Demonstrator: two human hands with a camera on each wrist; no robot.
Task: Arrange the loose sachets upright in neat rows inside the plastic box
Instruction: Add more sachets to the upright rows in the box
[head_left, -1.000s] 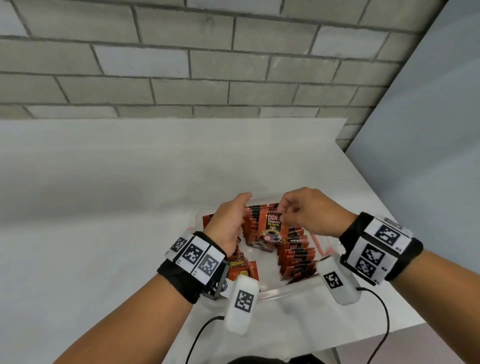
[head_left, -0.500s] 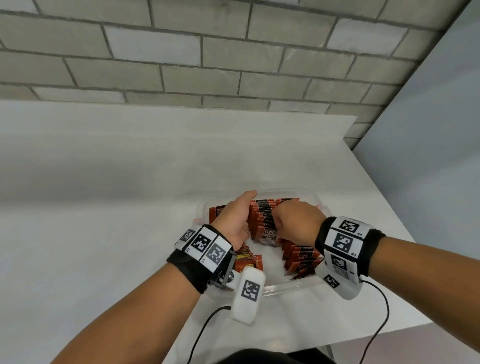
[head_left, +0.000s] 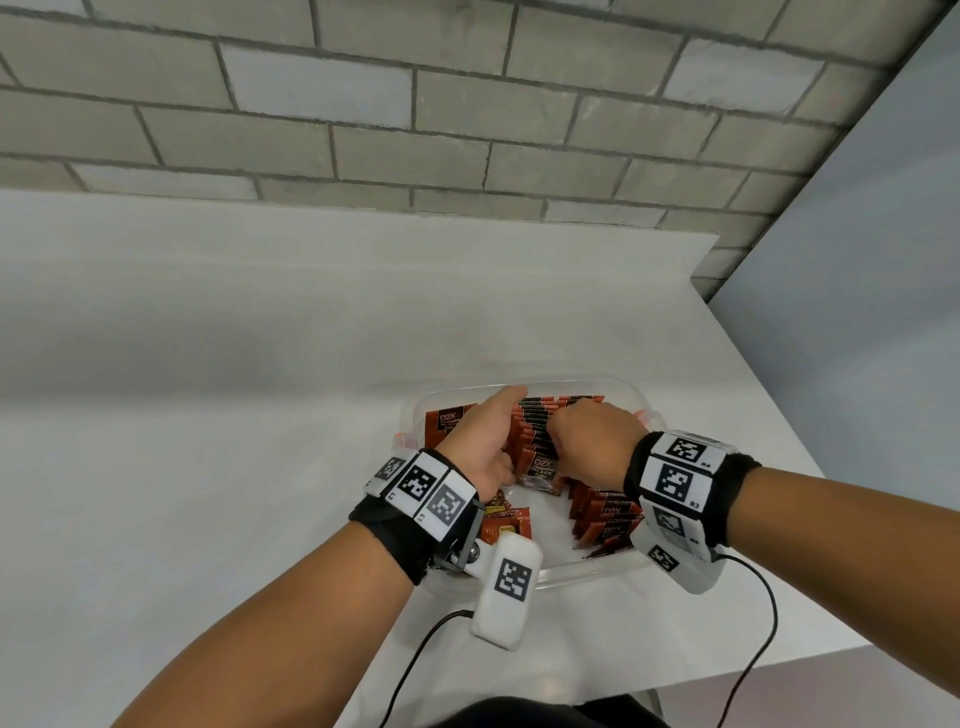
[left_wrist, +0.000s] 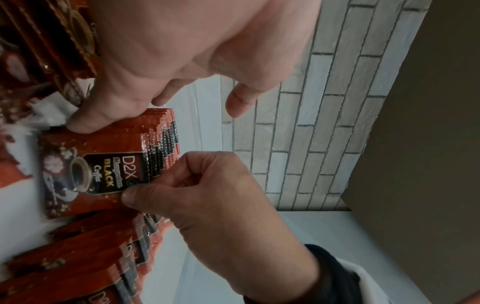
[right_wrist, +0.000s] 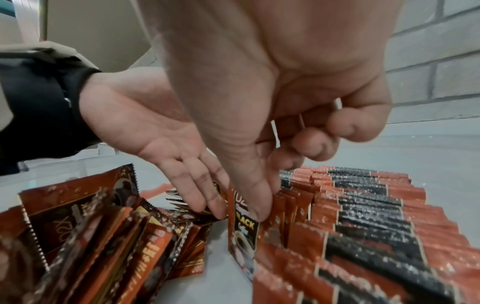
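Grey brick is backing a white table (head_left: 208, 415) where the plastic box (head_left: 587, 574) is sitting. Inside it, the right hand (head_left: 592, 441) is pinching the front sachet (head_left: 543, 467) of an upright row (head_left: 540, 415), while the left hand (head_left: 483, 441), fingers straight, is bracing that row's side. Loose sachets (head_left: 506, 519) are lying at the near left. If either hand is letting go too soon, the row is likely toppling forward.

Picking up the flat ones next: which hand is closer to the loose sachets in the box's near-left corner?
Left. The left hand is just beyond the loose sachets; the right hand pinches the front sachet farther right.
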